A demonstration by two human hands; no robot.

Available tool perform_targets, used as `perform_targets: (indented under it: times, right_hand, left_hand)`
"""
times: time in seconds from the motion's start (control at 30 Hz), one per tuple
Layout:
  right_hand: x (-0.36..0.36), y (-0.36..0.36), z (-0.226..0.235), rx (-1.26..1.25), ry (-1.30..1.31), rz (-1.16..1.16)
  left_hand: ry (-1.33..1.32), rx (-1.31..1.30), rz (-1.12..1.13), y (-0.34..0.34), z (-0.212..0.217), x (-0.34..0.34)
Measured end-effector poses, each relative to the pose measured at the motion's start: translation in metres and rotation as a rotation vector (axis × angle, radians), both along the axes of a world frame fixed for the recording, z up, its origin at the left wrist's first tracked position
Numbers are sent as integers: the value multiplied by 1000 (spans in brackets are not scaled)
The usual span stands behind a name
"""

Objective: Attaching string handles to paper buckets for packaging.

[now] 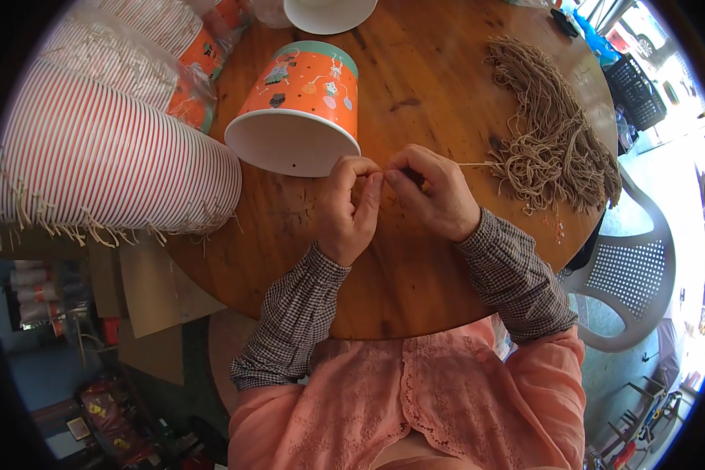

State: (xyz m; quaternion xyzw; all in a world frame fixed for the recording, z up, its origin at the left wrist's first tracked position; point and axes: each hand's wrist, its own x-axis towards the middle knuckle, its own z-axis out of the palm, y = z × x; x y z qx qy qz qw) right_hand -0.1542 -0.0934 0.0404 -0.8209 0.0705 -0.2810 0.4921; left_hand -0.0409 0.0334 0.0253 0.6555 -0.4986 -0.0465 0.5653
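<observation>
My left hand [348, 211] and my right hand [437, 196] meet fingertip to fingertip over the wooden table, both closed in a pinch. A thin beige string [476, 164] runs out to the right from behind my right hand; the bit between my fingertips is too small to see clearly. Just beyond my left hand, an orange paper bucket [309, 86] with a green band and cartoon figures lies tipped, its white mouth toward me. A small dark hole shows near its rim. On the right is a heap of tan strings [552, 129].
Long nested stacks of paper buckets [117, 149] lie on the left, with string ends hanging from their rims. Another white bucket [330, 14] stands at the far edge of view. A grey plastic chair [630, 266] is right of the round table [415, 274]; cardboard [153, 290] is below left.
</observation>
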Motion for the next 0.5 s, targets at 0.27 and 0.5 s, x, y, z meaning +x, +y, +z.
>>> perform_targets:
  times: [0.27,0.5]
  right_hand:
    - [1,-2,-1,59,38,-29]
    - [1,2,0,267,63,34]
  left_hand:
    - [-87,-54,-9,-3,1,2]
    - [-181,-58,48,-2,6,2]
